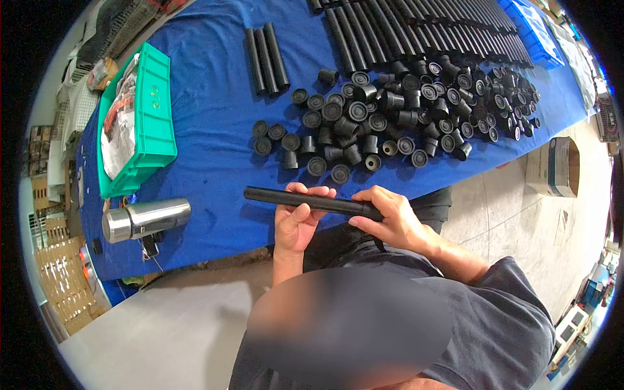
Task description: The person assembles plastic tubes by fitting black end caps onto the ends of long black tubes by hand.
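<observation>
A black tube (309,199) is held lengthwise between both hands above the table's front edge, its left end free. My left hand (297,224) is closed round its middle, thumb below and fingertips behind. At the tube's right end, my right hand (396,221) grips with thumb and fingers. A slightly thicker dark piece, like a cap (372,211), shows there, partly covered by the fingers. Beyond the hands lies a spread of loose black caps (340,173), some upright and some on their sides.
Three black tubes (266,58) lie apart at the back, near long rows of tubes (390,32) on the blue cloth (208,117). A green crate (156,110) and a steel flask (159,216) stand at left. A blue crate (533,32) sits far right; a cardboard box (552,168) is on the floor.
</observation>
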Demonstrator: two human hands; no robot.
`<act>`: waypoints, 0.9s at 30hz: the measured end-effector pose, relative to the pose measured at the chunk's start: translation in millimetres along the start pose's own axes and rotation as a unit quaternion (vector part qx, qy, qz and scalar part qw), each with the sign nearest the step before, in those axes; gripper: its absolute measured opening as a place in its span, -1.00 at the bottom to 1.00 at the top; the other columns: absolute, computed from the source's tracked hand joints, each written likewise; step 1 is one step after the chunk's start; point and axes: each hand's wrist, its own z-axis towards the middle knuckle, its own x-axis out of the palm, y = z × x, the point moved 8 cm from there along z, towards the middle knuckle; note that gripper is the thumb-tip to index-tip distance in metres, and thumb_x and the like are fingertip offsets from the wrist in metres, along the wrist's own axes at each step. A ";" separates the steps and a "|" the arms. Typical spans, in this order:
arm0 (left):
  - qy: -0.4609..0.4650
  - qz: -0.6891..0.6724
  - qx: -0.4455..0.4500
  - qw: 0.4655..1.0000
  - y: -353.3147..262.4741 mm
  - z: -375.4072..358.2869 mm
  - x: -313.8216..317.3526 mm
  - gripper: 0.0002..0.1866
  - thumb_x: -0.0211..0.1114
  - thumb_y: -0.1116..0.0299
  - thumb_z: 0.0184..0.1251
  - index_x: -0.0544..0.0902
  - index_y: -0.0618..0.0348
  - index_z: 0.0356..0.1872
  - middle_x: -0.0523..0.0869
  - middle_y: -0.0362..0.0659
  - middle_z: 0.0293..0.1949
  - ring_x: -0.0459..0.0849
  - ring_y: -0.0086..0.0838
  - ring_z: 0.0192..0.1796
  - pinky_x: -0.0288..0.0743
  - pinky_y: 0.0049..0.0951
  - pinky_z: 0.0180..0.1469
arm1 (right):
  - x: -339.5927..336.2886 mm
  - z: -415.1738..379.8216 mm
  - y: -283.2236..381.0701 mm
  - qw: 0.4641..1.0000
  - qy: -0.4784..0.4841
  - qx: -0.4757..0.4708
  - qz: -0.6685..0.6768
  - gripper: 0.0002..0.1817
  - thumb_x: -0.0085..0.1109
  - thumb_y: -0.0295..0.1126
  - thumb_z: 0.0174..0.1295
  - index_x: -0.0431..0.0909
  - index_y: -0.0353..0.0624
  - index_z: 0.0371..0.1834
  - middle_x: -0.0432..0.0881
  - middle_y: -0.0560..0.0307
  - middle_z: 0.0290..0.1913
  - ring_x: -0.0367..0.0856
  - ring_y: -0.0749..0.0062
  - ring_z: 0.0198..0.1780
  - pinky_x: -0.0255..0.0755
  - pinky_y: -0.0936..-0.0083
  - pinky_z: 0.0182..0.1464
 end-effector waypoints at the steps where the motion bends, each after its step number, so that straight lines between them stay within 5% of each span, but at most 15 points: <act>1: 0.000 0.002 0.001 1.000 -0.3 -0.2 0.3 -0.60 0.42 0.51 0.40 0.50 0.18 0.18 0.68 0.23 0.21 0.61 0.14 0.36 0.58 0.07 0.41 | -0.1 0.6 -0.2 1.000 0.004 0.011 0.018 -0.55 0.49 -0.25 0.25 0.60 -0.29 0.08 0.68 -0.13 -0.22 0.72 -0.03 -0.17 0.59 0.21 -0.16; 4: 0.002 -0.001 0.001 1.000 -0.3 0.8 1.6 -0.61 0.41 0.52 0.40 0.50 0.18 0.18 0.68 0.23 0.21 0.60 0.14 0.37 0.58 0.08 0.41 | 0.5 -0.3 -4.5 1.000 0.003 -0.001 -0.012 -0.55 0.49 -0.25 0.25 0.59 -0.30 0.07 0.68 -0.12 -0.22 0.72 -0.05 -0.18 0.59 0.21 -0.17; 7: 0.000 -0.012 -0.005 1.000 0.4 1.5 1.2 -0.61 0.41 0.52 0.40 0.50 0.18 0.17 0.67 0.23 0.22 0.59 0.15 0.37 0.58 0.08 0.41 | 1.0 -3.8 9.0 0.988 -0.052 -0.111 -0.092 -0.56 0.50 -0.25 0.25 0.61 -0.29 0.07 0.68 -0.12 -0.23 0.72 -0.04 -0.19 0.58 0.24 -0.19; 10: 0.003 0.000 -0.002 1.000 -0.4 1.8 2.2 -0.61 0.41 0.52 0.39 0.50 0.18 0.17 0.67 0.24 0.23 0.58 0.16 0.38 0.58 0.09 0.41 | -4.4 3.2 4.8 1.000 0.003 -0.017 0.011 -0.57 0.49 -0.27 0.25 0.64 -0.28 0.08 0.70 -0.12 -0.21 0.73 0.05 -0.16 0.57 0.28 -0.17; 13: 0.002 0.018 -0.002 1.000 -0.2 1.8 4.6 -0.59 0.45 0.49 0.36 0.50 0.18 0.16 0.67 0.24 0.23 0.58 0.17 0.38 0.58 0.11 0.41 | 4.4 -1.6 -20.1 0.950 0.084 0.246 0.171 -0.58 0.48 -0.29 0.24 0.66 -0.28 0.09 0.73 -0.09 -0.17 0.73 0.16 -0.13 0.56 0.29 -0.14; 16: -0.015 0.033 0.024 0.999 -14.1 -3.5 1.4 -0.56 0.49 0.44 0.33 0.51 0.18 0.16 0.67 0.23 0.23 0.59 0.17 0.37 0.57 0.12 0.41 | -4.1 2.0 -21.4 0.994 0.014 0.074 0.076 -0.59 0.47 -0.30 0.25 0.68 -0.29 0.08 0.75 -0.05 -0.15 0.73 0.27 -0.11 0.55 0.32 -0.07; 20: -0.090 0.173 0.150 0.969 -92.9 -27.3 -5.2 -0.41 0.57 0.32 0.28 0.51 0.17 0.27 0.70 0.18 0.18 0.66 0.06 0.31 0.57 0.04 0.40 | -12.8 -4.6 -27.6 0.987 0.026 0.092 0.131 -0.60 0.47 -0.30 0.24 0.69 -0.30 0.07 0.76 0.00 -0.17 0.71 0.32 -0.12 0.53 0.40 -0.03; 22: -0.143 0.550 0.201 0.798 -132.0 -37.3 31.8 -0.38 0.62 0.32 0.19 0.56 0.21 0.25 0.72 0.09 0.18 0.65 -0.09 0.33 0.54 -0.06 0.39 | -15.2 -0.9 -23.8 0.990 0.059 0.084 0.101 -0.60 0.48 -0.31 0.23 0.69 -0.30 0.05 0.75 0.01 -0.19 0.70 0.33 -0.15 0.52 0.40 -0.05; 23: -0.034 0.770 0.224 0.596 -136.7 -34.4 76.7 -0.39 0.65 0.33 0.08 0.64 0.24 0.18 0.75 0.01 0.17 0.65 -0.19 0.34 0.50 -0.14 0.39 | -15.8 3.3 -17.9 0.993 0.059 0.051 0.088 -0.61 0.47 -0.31 0.22 0.69 -0.30 0.03 0.74 0.01 -0.21 0.69 0.32 -0.16 0.51 0.41 -0.08; 24: 0.030 0.820 0.214 0.530 -125.3 -29.0 107.3 -0.41 0.66 0.29 0.02 0.70 0.22 0.12 0.76 -0.03 0.13 0.69 -0.13 0.25 0.55 -0.16 0.33 | -13.1 5.1 -19.8 0.992 0.066 0.056 0.091 -0.63 0.48 -0.32 0.21 0.69 -0.30 0.01 0.74 0.01 -0.22 0.69 0.31 -0.17 0.50 0.42 -0.09; 27: 0.119 0.874 0.138 0.450 -80.8 -28.3 122.9 -0.47 0.61 0.29 0.07 0.71 0.12 0.12 0.77 -0.13 -0.04 0.75 -0.19 -0.01 0.63 -0.21 0.06 | -10.5 9.8 -13.1 0.990 0.087 0.053 0.094 -0.64 0.48 -0.35 0.20 0.69 -0.30 0.00 0.73 0.02 -0.23 0.67 0.34 -0.20 0.48 0.42 -0.13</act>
